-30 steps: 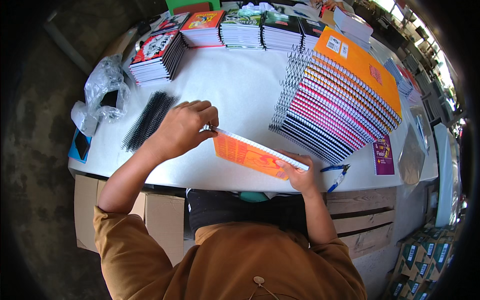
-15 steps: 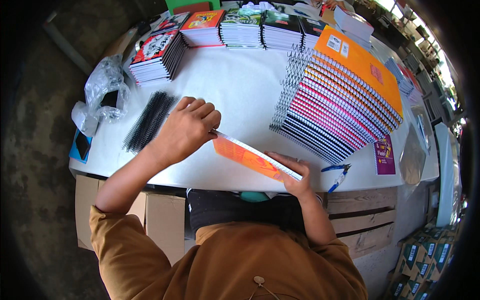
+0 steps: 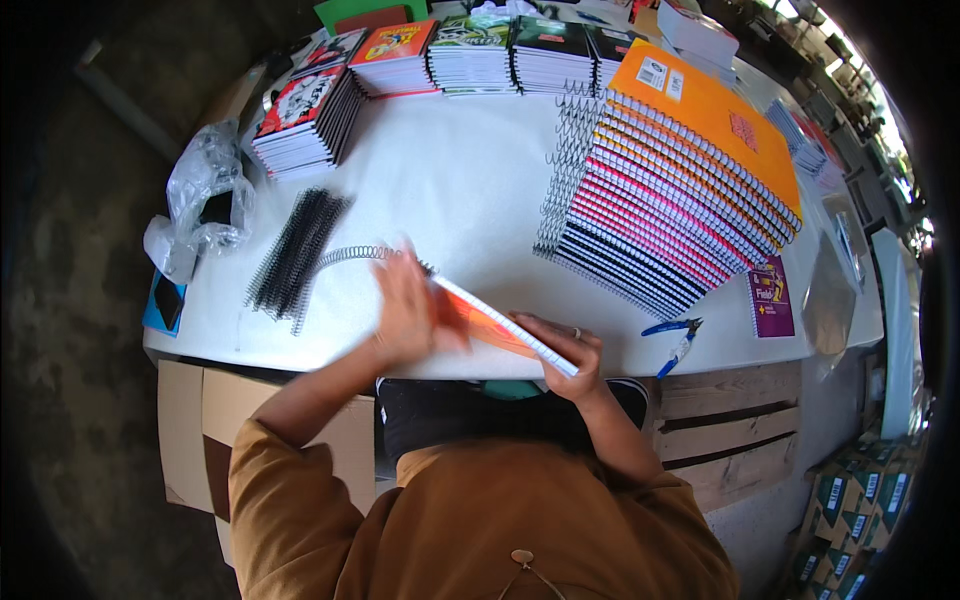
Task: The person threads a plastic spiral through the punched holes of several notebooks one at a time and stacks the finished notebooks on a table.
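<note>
My right hand (image 3: 572,352) grips the lower right end of an orange-covered notebook (image 3: 492,328), tilted with its white page edge upward. A thin black spiral wire (image 3: 352,254) arches from the left to the notebook's upper left corner. My left hand (image 3: 405,312), smeared by motion, is at that corner with its fingers stretched out, right by the wire and the orange cover. Whether it touches the wire cannot be made out. To its left lies a bundle of black spiral wires (image 3: 298,250).
A fanned stack of spiral notebooks (image 3: 690,170) stands on the right, with blue-handled pliers (image 3: 676,342) and a purple booklet (image 3: 770,298) nearby. Stacks of unbound books (image 3: 475,55) line the back. Clear plastic bags (image 3: 208,190) lie at left on the white table (image 3: 450,170).
The left hand has gone from a pinch at the notebook's corner to stretched fingers, lower and slightly right. The arched wire now shows. The notebook has shifted slightly left.
</note>
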The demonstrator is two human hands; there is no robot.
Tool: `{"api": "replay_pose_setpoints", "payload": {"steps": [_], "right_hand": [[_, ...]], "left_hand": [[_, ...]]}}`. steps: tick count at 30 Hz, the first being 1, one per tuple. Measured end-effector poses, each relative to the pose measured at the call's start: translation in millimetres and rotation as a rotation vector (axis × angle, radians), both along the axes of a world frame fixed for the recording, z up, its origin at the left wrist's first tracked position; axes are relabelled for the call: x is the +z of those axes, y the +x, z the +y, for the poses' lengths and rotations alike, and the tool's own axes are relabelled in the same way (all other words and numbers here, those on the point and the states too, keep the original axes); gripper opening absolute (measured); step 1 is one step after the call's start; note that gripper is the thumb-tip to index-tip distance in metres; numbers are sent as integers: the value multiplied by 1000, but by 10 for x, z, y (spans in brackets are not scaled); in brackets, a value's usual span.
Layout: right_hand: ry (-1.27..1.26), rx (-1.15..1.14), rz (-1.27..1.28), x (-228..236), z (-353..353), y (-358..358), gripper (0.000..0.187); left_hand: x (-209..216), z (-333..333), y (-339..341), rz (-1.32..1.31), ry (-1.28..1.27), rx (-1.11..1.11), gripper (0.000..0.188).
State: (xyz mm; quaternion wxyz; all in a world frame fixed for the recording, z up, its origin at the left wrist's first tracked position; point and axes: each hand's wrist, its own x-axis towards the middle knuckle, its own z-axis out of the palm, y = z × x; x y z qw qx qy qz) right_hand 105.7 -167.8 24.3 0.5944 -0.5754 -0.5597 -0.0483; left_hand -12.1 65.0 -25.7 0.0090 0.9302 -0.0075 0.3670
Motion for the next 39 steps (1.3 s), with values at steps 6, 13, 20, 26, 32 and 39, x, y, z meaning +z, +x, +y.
{"api": "replay_pose_setpoints", "payload": {"steps": [6, 13, 20, 26, 32, 39], "right_hand": [[-7, 45, 9, 7, -46, 5, 30], [-18, 19, -44, 32, -67, 44, 36], [32, -81, 13, -94, -53, 94, 35], [15, -56, -25, -63, -10, -4, 37], [-52, -56, -68, -67, -15, -30, 48], [0, -73, -151, 22, -31, 47, 48]], "left_hand": [[83, 1, 34, -389, 54, -40, 107], [433, -235, 34, -380, 516, -255, 105], [305, -550, 25, -144, 218, -412, 103], [403, -434, 270, -72, 162, -61, 116], [691, -511, 400, -564, 649, -102, 82], [364, -688, 112, -290, 329, -404, 89]]}}
